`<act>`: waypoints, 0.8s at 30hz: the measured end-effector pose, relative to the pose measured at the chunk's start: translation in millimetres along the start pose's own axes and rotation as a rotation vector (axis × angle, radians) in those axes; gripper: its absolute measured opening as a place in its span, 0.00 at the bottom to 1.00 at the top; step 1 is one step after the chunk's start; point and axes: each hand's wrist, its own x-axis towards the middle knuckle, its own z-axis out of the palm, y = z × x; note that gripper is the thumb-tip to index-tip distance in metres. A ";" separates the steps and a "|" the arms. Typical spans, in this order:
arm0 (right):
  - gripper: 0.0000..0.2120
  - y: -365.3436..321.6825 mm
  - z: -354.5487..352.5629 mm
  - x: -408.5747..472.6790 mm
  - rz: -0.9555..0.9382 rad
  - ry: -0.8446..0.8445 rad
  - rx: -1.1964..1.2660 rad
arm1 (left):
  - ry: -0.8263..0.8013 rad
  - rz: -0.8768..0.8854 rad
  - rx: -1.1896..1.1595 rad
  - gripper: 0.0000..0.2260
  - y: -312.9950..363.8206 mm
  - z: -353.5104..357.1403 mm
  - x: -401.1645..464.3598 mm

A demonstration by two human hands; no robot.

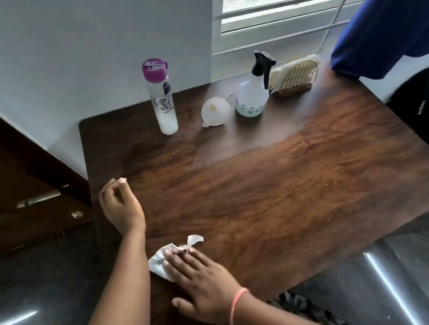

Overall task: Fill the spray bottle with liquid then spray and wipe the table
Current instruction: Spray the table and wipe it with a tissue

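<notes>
A crumpled white paper tissue (159, 262) is pressed flat under the straight fingers of the right hand (200, 284) near the brown wooden desk's (280, 194) near-left corner | left hand (120, 202) is held loosely curled, empty, at the left edge | translucent white spray bottle with black trigger (251, 90) is stood by the far edge, between a white plastic funnel (214, 111) and a gold wire napkin holder (293, 77) | clear purple-capped bottle (162, 98) is stood left of the funnel.

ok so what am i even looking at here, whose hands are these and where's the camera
There is no robot: a person wears a camera on the head, looking down at their own two hands. The right hand presses a crumpled white tissue flat on the brown wooden table. The left hand is loosely curled and holds nothing. At the back stand a clear bottle with a purple cap, a white plastic funnel, a white spray bottle with a black trigger and a gold wire napkin holder.
</notes>
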 end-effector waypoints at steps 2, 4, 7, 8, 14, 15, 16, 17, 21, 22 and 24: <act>0.34 36.0 -4.8 -14.6 0.127 0.052 -0.025 | -0.005 0.011 0.001 0.16 -0.1 -1.2 -0.1; 0.35 89.8 -17.7 -35.1 0.360 0.114 -0.017 | -0.003 0.006 -0.009 0.17 -1.2 -0.7 2.1; 0.38 179.3 -46.4 -82.6 0.753 0.187 -0.001 | 0.005 -0.025 -0.036 0.13 3.2 9.2 -4.9; 0.38 202.7 -56.1 -98.5 0.869 0.206 0.022 | 0.001 -0.036 -0.033 0.12 7.6 14.2 -9.8; 0.38 203.1 -65.5 -102.8 0.949 0.246 0.114 | -0.220 0.141 -0.002 0.13 68.3 77.4 -87.7; 0.39 184.4 -61.8 -96.7 0.799 0.226 0.100 | -0.284 0.137 -0.049 0.14 79.0 92.0 -108.1; 0.39 163.3 -53.9 -91.8 0.631 0.187 0.087 | -0.340 0.131 -0.086 0.16 87.3 104.3 -127.0; 0.38 149.1 -48.6 -94.4 0.473 0.145 0.057 | -0.388 0.133 -0.099 0.17 97.7 120.3 -148.6; 0.36 160.8 -36.1 -122.5 0.204 0.083 -0.075 | -0.514 0.128 -0.004 0.06 106.1 158.8 -204.7; 0.36 186.2 -40.9 -136.9 0.257 0.084 -0.078 | -0.523 0.140 0.023 0.06 107.2 167.8 -217.1; 0.37 239.0 -55.5 -168.2 0.420 0.116 -0.109 | -0.523 0.141 0.070 0.07 104.8 178.9 -231.5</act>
